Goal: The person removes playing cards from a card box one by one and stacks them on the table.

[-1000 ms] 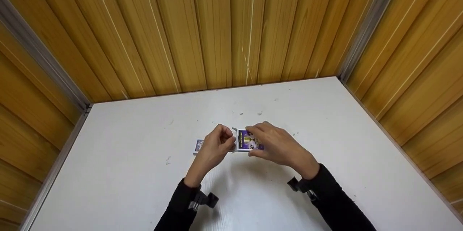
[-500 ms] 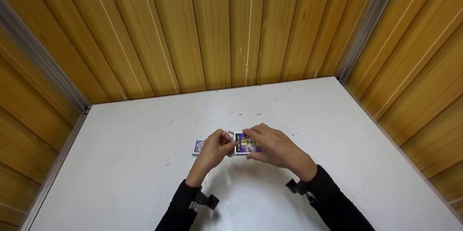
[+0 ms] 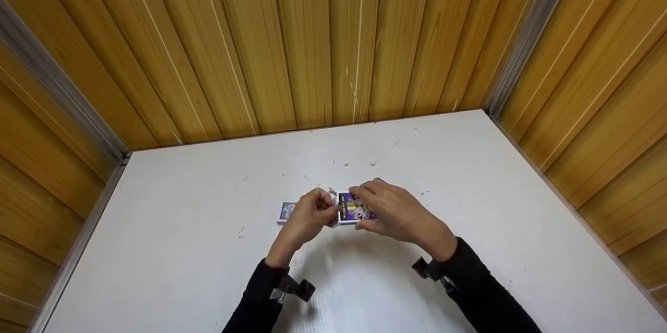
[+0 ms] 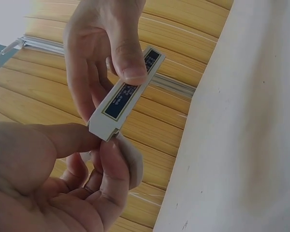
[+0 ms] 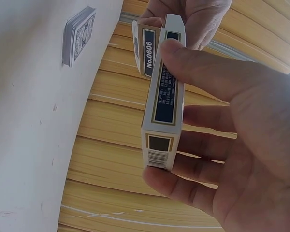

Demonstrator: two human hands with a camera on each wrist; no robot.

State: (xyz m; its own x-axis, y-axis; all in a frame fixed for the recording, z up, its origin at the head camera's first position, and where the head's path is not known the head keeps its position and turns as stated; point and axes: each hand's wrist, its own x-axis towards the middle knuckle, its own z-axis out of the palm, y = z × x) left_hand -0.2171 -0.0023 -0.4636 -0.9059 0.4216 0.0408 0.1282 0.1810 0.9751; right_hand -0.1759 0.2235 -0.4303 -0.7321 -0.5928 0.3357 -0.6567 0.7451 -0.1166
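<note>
A card box with a purple printed face is held over the table by both hands. My right hand grips its right part, thumb along one narrow side and fingers on the opposite side. At the left end, my left hand pinches the box's edge and flap between thumb and fingers. An opened end flap marked "No.0606" sticks out in the right wrist view. Dark blue panels mark the white narrow side of the box in the left wrist view. The inside of the box is hidden.
A deck of playing cards with patterned backs lies on the white table, partly behind my left hand in the head view. Wood-patterned walls enclose the table at the back and sides. Small dark marks dot the tabletop.
The box has shifted slightly left and nearer to me in my right hand. My left fingers have moved down and now meet its left end. Little differs over the last half second.
</note>
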